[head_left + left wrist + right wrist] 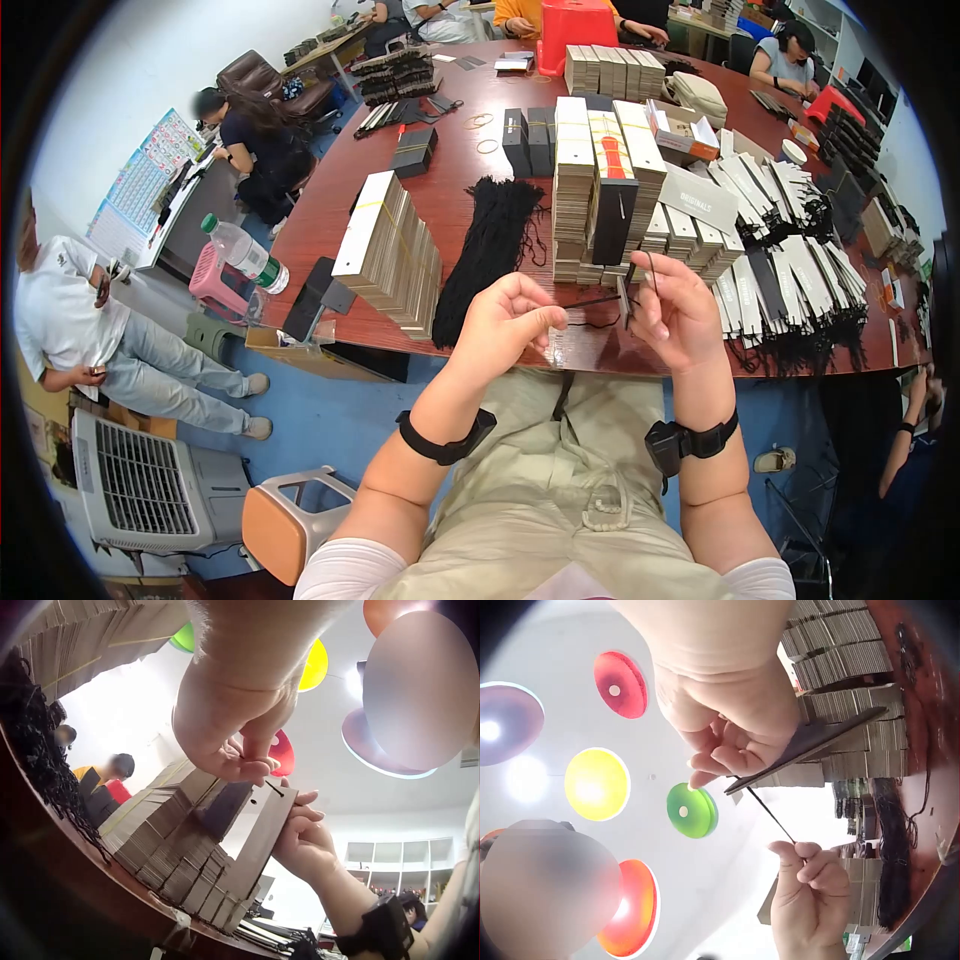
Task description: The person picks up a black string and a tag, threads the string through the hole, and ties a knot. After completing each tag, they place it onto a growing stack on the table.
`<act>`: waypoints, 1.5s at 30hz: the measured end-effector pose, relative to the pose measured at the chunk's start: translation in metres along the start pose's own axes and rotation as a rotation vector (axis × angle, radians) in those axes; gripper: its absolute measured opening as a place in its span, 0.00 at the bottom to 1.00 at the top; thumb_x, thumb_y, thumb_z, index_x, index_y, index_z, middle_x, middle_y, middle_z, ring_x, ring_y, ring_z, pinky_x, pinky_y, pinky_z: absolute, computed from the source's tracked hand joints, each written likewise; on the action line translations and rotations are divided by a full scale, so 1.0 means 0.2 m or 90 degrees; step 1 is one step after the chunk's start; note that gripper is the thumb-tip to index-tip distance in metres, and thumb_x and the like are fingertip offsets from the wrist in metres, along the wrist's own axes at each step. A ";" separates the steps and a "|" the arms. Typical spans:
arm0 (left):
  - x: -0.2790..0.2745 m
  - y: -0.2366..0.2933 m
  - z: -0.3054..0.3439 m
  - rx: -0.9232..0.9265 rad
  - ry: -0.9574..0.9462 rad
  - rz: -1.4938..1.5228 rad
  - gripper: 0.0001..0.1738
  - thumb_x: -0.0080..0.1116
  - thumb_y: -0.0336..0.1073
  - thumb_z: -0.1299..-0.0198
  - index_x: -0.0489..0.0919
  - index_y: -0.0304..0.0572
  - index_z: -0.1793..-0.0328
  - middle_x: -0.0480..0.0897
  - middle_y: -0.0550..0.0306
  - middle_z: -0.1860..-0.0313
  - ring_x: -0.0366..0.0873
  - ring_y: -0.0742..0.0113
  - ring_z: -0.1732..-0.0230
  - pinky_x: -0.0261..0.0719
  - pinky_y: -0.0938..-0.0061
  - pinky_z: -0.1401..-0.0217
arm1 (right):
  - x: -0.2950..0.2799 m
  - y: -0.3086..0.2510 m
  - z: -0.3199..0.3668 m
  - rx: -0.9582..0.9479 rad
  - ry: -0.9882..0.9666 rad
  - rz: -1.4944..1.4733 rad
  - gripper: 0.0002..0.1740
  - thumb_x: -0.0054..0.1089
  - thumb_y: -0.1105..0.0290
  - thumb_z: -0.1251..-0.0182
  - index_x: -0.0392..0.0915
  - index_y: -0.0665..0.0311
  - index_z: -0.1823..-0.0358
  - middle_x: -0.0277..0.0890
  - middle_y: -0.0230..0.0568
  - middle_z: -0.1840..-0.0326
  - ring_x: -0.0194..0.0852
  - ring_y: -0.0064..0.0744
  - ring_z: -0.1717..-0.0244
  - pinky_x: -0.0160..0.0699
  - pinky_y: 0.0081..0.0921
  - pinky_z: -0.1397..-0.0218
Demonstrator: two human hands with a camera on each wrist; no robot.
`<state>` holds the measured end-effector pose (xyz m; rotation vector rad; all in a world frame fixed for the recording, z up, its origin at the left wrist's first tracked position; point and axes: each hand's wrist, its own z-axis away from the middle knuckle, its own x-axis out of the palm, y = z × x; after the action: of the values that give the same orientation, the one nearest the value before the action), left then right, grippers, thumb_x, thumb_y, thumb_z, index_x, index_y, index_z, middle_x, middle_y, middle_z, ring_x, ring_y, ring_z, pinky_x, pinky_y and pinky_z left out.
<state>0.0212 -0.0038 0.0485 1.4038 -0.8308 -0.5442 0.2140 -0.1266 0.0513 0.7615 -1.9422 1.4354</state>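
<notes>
Over the table's near edge, my left hand (508, 322) pinches a thin black cord (771, 812) between thumb and fingertips. The cord runs taut to the end of a hang tag (259, 840), a flat card with a small punched hole. My right hand (682, 308) grips that tag near its holed end, fingers curled along it. From the head the tag shows almost edge-on. In the right wrist view its face looks dark. A loose bundle of black cords (488, 250) lies left of the tall card stacks.
Banded stacks of cards (385, 250) stand at left, with taller stacks (573, 190) ahead. Finished-looking tags with black strings (790, 290) spread over the right side. A plastic bottle (245, 255) stands past the left table edge. Other people sit around the room.
</notes>
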 end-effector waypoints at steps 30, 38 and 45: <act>0.04 -0.06 0.08 0.284 -0.101 -0.332 0.27 0.66 0.22 0.54 0.75 0.35 0.45 0.79 0.53 0.57 0.78 0.67 0.57 0.76 0.73 0.52 | 0.15 0.20 0.03 -0.014 0.056 0.288 0.06 0.49 0.76 0.33 0.71 0.66 0.56 0.74 0.34 0.73 0.69 0.16 0.79 0.66 0.13 0.76; 0.03 -0.10 0.08 0.085 -0.105 -0.047 0.24 0.65 0.23 0.53 0.74 0.33 0.47 0.78 0.55 0.52 0.75 0.71 0.48 0.73 0.74 0.43 | 0.29 0.04 0.03 -0.201 0.023 0.901 0.06 0.53 0.82 0.45 0.74 0.68 0.65 0.74 0.39 0.75 0.74 0.30 0.76 0.70 0.22 0.72; 0.07 -0.07 0.10 0.058 -0.086 0.005 0.24 0.64 0.21 0.54 0.74 0.32 0.48 0.76 0.54 0.49 0.73 0.69 0.45 0.69 0.70 0.37 | 0.31 0.07 0.03 -0.204 0.072 0.911 0.06 0.53 0.82 0.47 0.72 0.67 0.66 0.72 0.42 0.77 0.72 0.36 0.76 0.69 0.27 0.72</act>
<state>0.0153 -0.0287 0.0368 1.4578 -0.9792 -0.6069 0.1632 -0.1342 0.0878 -1.0928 -2.5760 1.6380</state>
